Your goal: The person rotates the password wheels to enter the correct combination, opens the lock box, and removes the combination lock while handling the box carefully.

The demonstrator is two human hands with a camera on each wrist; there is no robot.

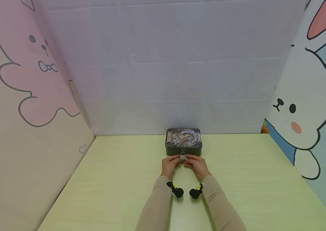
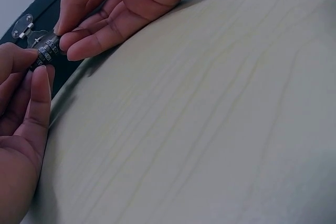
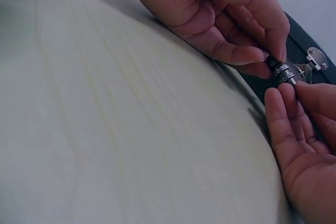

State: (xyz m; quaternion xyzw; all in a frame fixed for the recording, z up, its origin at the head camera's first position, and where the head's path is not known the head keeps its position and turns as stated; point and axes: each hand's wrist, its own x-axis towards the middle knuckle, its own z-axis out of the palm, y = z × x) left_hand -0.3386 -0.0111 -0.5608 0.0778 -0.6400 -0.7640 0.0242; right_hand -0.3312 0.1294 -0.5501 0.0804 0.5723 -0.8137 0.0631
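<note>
A dark tin box (image 1: 177, 150) with a patterned lid stands at the back of the table. At its front a metal latch (image 3: 316, 59) carries a small combination padlock (image 1: 183, 156), whose number dials show in both wrist views. My left hand (image 1: 169, 166) pinches one end of the padlock (image 2: 48, 51) between thumb and fingers. From the other side my right hand (image 1: 198, 166) pinches its opposite end, fingertips close to the dials. Both hands sit low before the box front, and the fingers cover parts of the padlock.
The pale wood-grain table (image 1: 116, 179) spreads on both sides of the box. A white cloth wall (image 1: 180, 70) rises right behind it, with cartoon-printed side walls left and right. Black wrist cameras (image 1: 177, 191) stick inward from both sleeves.
</note>
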